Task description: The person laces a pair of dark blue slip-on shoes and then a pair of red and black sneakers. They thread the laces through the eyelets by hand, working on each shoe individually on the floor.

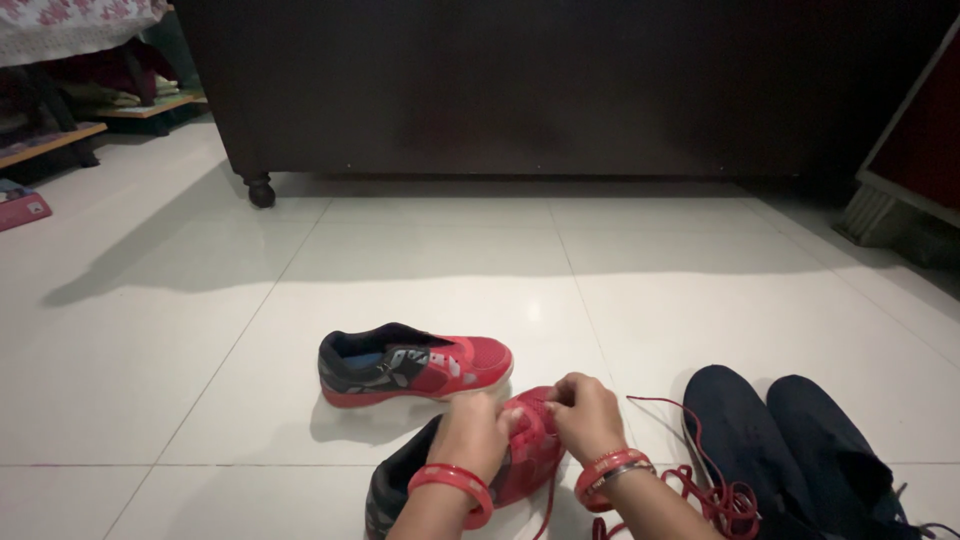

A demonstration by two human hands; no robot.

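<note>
While both of my hands sit low in the view, they are bunched on the near red shoe (528,455), which lies on the white tiled floor (420,250) just in front of me. My left hand (472,432) is closed, fingers curled over the top of that shoe near its toe. My right hand (587,414) is closed too, pinching at the same spot; I think it grips the red lace (700,478), but the pinch itself is too small to tell for sure. That lace loops loose over the floor to my right and bunches in a tangle near my right wrist. Red bangles (455,483) ring both wrists.

A second red shoe (415,364) with black heel and grey side panels lies on its own just beyond, close to the near one but apart from both hands, toe pointing right. A pair of dark navy shoes (790,450) sits to my right, side by side. A dark cabinet on castors (560,90) stands across the far side. Low wooden shelves (60,125) show at far left.
</note>
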